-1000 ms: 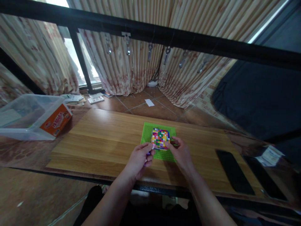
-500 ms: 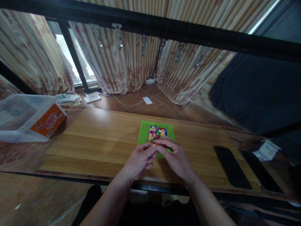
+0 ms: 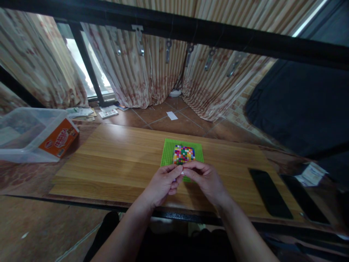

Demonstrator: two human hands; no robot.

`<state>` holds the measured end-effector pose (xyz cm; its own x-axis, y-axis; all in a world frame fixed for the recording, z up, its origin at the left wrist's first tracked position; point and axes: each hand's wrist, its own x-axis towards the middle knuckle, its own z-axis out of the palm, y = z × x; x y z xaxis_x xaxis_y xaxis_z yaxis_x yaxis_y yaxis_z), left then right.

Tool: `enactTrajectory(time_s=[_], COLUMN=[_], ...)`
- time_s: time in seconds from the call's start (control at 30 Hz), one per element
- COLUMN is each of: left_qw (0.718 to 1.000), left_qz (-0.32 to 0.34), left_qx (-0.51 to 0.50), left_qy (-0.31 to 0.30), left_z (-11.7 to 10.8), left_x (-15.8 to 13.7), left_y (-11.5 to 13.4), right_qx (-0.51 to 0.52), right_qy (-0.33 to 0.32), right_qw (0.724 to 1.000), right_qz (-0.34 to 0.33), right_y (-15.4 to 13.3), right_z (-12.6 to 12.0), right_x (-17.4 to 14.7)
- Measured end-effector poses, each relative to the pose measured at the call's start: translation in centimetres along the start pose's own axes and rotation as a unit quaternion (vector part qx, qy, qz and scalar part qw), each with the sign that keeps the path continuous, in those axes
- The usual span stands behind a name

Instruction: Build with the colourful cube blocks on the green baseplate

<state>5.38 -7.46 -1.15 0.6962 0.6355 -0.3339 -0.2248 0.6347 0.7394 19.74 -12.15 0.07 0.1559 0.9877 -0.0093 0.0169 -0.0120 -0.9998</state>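
A green studded baseplate lies on the wooden board, with a block of small multicoloured building bricks built up on it. Over its near edge my left hand is closed, thumb and forefinger pinched together. A purple bit shows by its curled fingers, so small bricks appear to be inside. My right hand meets it fingertip to fingertip in a pinch. Between the two sets of fingertips is a tiny pale brick, mostly covered. The near part of the baseplate is partly hidden by my hands.
A clear plastic tub with an orange label stands at the left. Two dark phone-like slabs, one black slab nearer me, lie at the right beside a crumpled packet. A black bar crosses above.
An orange-red brick showed between my fingertips before; now a pale one shows there instead. My hands stay nearly in place, and the whole view has shifted slightly.
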Motion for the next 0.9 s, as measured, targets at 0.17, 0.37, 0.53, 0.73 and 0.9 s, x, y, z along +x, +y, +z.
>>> enactTrajectory(time_s=[0.17,0.37,0.53,0.73,0.9], left_qw=[0.996,0.989,0.994,0.999,1.0], left_qz=[-0.007,-0.08,-0.071,-0.016,-0.005], left_qx=[-0.068,-0.118,-0.087,-0.03,0.014], left_qy=[0.054,0.02,-0.002,0.007,0.002], left_z=[0.0,-0.1,-0.1,-0.3,-0.4], left_x=[0.4,0.3,0.0,-0.3,-0.4], left_y=[-0.3,0.1,0.0,0.0,0.3], right_qx=[0.012,-0.014,-0.132,-0.171,-0.185], right_qy=[0.076,0.102,0.078,0.05,0.013], right_qw=[0.997,0.994,0.985,0.98,0.977], right_qz=[0.005,-0.032,-0.083,-0.094,-0.103], right_y=[0.5,0.4,0.4,0.6,0.4], right_z=[0.7,1.4,1.4,0.8,0.2], right_x=[-0.1,-0.3,-0.4,-0.2,0.0])
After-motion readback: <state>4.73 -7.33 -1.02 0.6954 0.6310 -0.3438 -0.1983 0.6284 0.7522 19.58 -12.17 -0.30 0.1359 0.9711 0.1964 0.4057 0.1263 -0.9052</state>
